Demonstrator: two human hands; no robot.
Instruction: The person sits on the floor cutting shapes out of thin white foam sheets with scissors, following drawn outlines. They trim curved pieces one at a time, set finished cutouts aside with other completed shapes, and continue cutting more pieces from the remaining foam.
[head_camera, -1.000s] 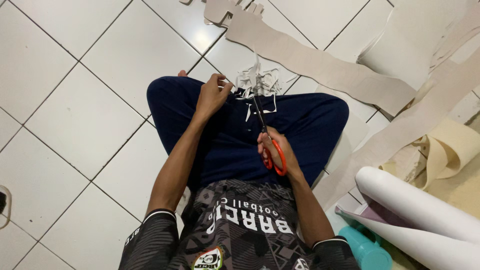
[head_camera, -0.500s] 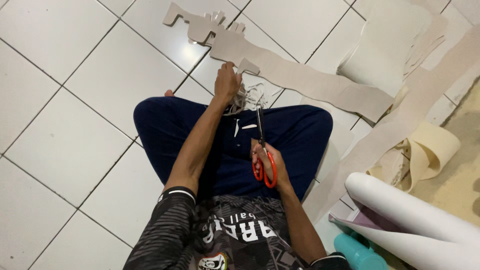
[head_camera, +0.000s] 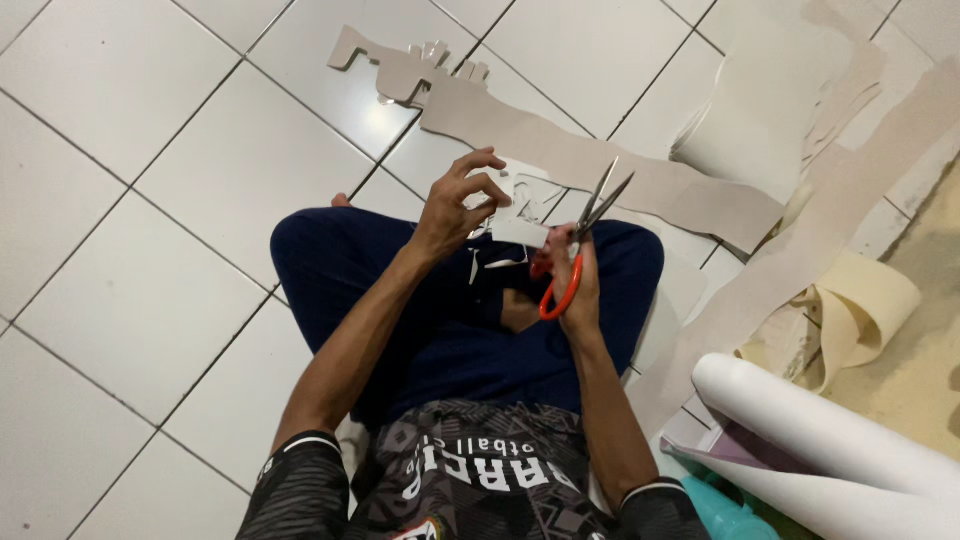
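Orange-handled scissors (head_camera: 578, 245) and a white cutout (head_camera: 520, 212) at frame centre.
The right hand (head_camera: 577, 285) is gripping the scissors, blades parted; the left hand (head_camera: 458, 205) is pinching the cutout above the lap; grey strip (head_camera: 600, 165) is lying on the floor (head_camera: 150, 150).

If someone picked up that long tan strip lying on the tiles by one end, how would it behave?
The long tan strip lies thin and flat on the floor tiles, so it is probably light and would likely sag or flop. Similar tan sheet material nearby curls over itself, which suggests it bends easily. Its cut-out end looks narrow and might tear.
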